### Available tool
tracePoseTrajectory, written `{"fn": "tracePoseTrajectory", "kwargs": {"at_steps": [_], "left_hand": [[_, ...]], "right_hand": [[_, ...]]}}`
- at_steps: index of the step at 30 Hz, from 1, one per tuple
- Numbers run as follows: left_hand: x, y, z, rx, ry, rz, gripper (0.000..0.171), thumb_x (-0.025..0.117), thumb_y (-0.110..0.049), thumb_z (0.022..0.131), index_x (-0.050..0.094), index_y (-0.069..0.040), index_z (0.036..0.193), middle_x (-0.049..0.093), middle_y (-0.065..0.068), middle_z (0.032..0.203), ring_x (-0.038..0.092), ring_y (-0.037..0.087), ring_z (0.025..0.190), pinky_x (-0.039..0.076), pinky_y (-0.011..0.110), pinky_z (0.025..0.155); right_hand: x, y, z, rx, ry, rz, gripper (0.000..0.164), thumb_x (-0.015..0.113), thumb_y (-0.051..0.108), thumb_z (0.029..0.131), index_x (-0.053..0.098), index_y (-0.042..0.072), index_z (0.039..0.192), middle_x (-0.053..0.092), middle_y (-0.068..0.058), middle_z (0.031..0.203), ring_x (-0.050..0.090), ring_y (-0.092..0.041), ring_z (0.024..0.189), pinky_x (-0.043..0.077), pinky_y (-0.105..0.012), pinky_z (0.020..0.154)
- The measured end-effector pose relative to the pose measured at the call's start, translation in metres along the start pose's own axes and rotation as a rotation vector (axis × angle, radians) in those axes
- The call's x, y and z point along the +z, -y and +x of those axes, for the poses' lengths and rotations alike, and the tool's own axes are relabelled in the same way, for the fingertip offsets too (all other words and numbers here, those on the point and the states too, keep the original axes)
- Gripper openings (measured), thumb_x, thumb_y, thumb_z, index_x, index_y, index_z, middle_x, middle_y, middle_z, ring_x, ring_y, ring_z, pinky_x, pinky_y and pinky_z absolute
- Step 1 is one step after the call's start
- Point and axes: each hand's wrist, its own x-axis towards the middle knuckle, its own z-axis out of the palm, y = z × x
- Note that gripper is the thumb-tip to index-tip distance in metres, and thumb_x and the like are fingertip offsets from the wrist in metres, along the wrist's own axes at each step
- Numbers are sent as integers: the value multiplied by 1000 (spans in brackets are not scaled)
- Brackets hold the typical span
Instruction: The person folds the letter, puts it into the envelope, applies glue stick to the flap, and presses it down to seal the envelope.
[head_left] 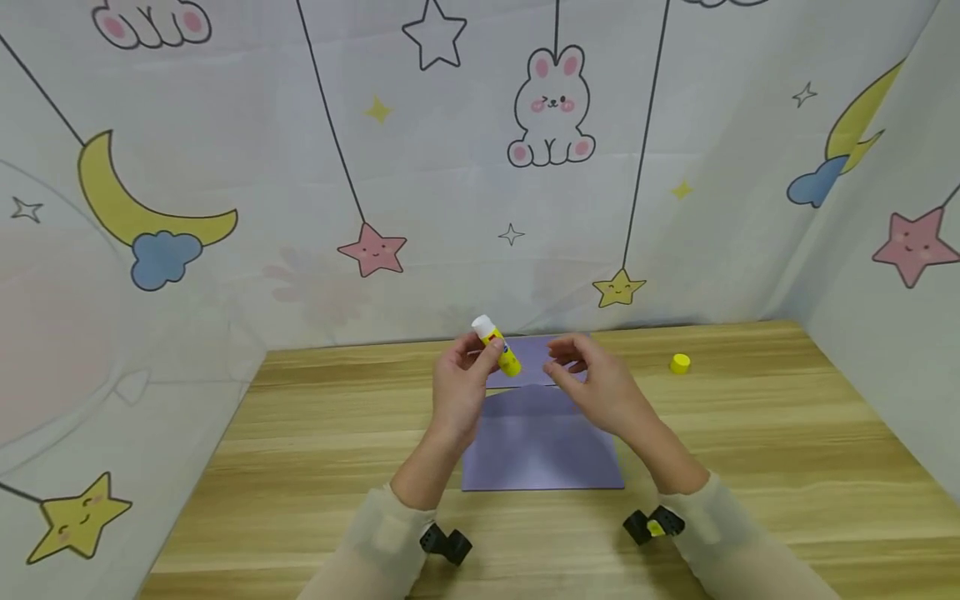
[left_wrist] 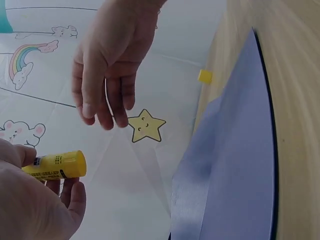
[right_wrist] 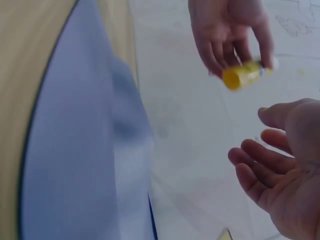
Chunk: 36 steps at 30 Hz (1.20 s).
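My left hand pinches a yellow glue stick between thumb and fingers, its white end up and to the left, above the purple paper. In the left wrist view the yellow end of the glue stick points right. My right hand hovers to the right of it with bent, relaxed fingers and nothing between them; the right wrist view shows its palm and loosely spread fingers. Under both hands lies a purple folded paper, like an envelope, with its flap folded out toward the wall.
A small yellow cap stands on the wooden table, right of the paper. A white cloth printed with stars, moons and rabbits hangs behind the table and along both sides. Each sleeve carries a black wrist camera.
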Motion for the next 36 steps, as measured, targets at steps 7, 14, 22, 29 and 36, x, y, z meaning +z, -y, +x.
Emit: {"fn": "tracePoseTrajectory", "kwargs": {"at_steps": [7,14,22,29,36], "left_hand": [[-13,2,2,177,34,252,30,79,-12,96,72,3,122,69,12,104,68,22,92,57,26,79],[-33,4,4,329,98,545,30,79,-14,98,74,-3,125,65,7,109,64,24,99,56,37,86],[-51,8,6,420,188,894,30,76,-9,100,72,-2,129,59,10,115,59,26,105,55,38,89],[-61,14,5,483,240,1086,32,80,-6,96,73,-5,127,60,10,115,58,28,106,58,38,87],[-66,15,4,550,261,1151,34,82,-2,93,73,0,125,60,9,108,59,28,100,57,37,85]], "right_hand": [[-52,-37,3,83,62,-211,35,66,20,108,62,-2,135,66,-21,130,63,-39,119,51,-57,102],[-97,-77,1,116,114,-381,40,65,11,107,57,-12,138,59,-35,134,59,-53,120,51,-63,99],[-123,-105,1,172,226,-566,49,69,13,103,55,-13,142,52,-38,141,54,-57,124,48,-68,99],[-121,-129,1,217,302,-612,48,68,12,102,56,-11,142,54,-39,139,52,-58,126,46,-70,102],[-115,-138,3,161,281,-616,32,68,2,97,65,-14,125,65,-35,120,62,-53,112,51,-65,97]]}}
